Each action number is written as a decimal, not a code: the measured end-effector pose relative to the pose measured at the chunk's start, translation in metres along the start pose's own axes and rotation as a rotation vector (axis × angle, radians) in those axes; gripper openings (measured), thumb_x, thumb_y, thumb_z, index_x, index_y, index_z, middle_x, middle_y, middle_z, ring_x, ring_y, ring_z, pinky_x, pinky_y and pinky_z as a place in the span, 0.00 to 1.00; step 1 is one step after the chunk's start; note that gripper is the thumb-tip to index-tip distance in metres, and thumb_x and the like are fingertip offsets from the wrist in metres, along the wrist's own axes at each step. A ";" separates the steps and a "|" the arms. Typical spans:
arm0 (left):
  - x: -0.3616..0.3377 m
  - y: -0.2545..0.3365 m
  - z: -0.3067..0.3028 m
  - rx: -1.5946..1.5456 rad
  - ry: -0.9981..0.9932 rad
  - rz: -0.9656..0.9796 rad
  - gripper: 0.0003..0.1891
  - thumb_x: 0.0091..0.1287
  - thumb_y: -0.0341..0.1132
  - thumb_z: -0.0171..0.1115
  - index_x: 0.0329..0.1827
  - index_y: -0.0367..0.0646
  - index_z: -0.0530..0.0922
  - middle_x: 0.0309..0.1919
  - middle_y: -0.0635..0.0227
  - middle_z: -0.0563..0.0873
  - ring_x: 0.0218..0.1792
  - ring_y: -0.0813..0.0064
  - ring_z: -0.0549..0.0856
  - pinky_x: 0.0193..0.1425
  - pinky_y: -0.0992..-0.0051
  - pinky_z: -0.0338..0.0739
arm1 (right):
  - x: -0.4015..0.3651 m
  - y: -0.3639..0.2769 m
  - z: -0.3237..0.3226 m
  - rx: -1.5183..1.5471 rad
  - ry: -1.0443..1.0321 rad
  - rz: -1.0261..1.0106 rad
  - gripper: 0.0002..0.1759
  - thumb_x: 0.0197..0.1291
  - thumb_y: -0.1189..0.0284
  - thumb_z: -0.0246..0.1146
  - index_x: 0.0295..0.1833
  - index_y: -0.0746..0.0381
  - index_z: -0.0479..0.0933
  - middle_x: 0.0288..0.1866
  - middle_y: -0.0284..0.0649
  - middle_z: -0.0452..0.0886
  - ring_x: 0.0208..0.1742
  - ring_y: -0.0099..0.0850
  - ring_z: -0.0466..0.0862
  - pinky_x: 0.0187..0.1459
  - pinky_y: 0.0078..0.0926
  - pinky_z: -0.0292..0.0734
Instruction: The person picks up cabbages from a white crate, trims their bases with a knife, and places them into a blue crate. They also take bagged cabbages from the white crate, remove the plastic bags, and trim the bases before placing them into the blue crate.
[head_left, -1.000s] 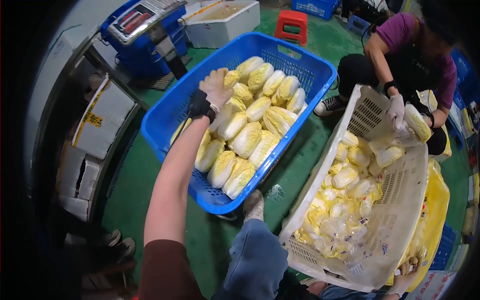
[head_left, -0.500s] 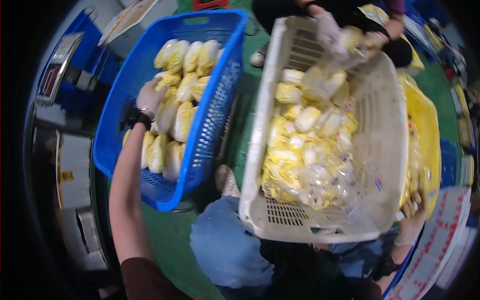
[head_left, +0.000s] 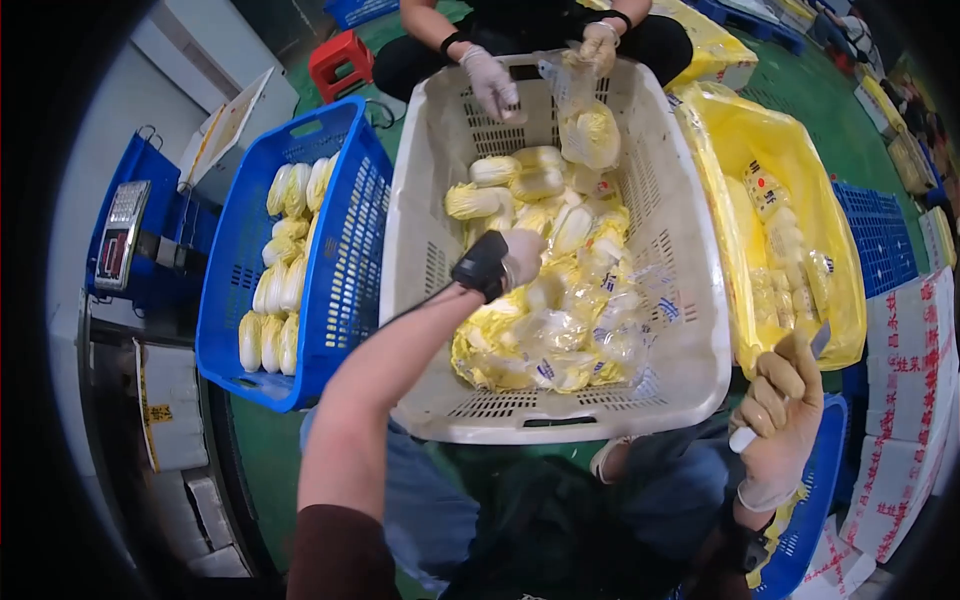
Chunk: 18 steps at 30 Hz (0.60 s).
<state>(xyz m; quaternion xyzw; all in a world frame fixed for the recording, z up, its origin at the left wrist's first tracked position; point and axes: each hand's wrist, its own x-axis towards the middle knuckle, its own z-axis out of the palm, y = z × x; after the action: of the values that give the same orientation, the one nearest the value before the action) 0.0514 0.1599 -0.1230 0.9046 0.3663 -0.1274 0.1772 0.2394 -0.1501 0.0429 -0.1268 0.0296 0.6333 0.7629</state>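
Observation:
My left hand point(head_left: 522, 256), gloved and with a black wrist strap, reaches into the white crate point(head_left: 408, 225) over the yellow-white cabbages point(head_left: 572, 228); its fingertips blend into them, and any grip is unclear. At the lower right my gloved right hand point(head_left: 780, 415) is closed round a small knife point(head_left: 741, 439); its pale handle end shows below the fingers and a short blade above. Bagged cabbages point(head_left: 575, 335) fill the crate's near part. Across from me, a co-worker's left hand holds up a bagged cabbage point(head_left: 590, 135), the other hand hanging over the crate.
On the left stands a blue basket point(head_left: 350, 250) with rows of cabbages. To the right is a yellow-lined box point(head_left: 715, 190) of packed cabbages, beside printed white boxes point(head_left: 900, 400). Another blue basket point(head_left: 825, 480) sits at lower right. A red stool point(head_left: 341, 65) stands behind.
My left hand has gone from the blue basket to the white crate. My right hand has risen, with the knife now visible. The view has turned right; the co-worker's hands have moved apart.

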 end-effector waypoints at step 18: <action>0.193 -0.026 0.170 -1.115 0.056 -0.508 0.32 0.57 0.52 0.67 0.57 0.37 0.74 0.45 0.57 0.85 0.43 0.63 0.86 0.47 0.70 0.79 | 0.001 -0.047 -0.025 0.169 0.201 -0.170 0.14 0.72 0.64 0.48 0.44 0.63 0.72 0.24 0.30 0.68 0.20 0.21 0.58 0.22 0.19 0.55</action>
<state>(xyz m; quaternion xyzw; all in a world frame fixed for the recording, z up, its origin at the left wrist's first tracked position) 0.1504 0.2263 -0.3520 0.5630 0.5864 0.0691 0.5783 0.2882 -0.1628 0.0262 -0.1267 0.1480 0.5457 0.8150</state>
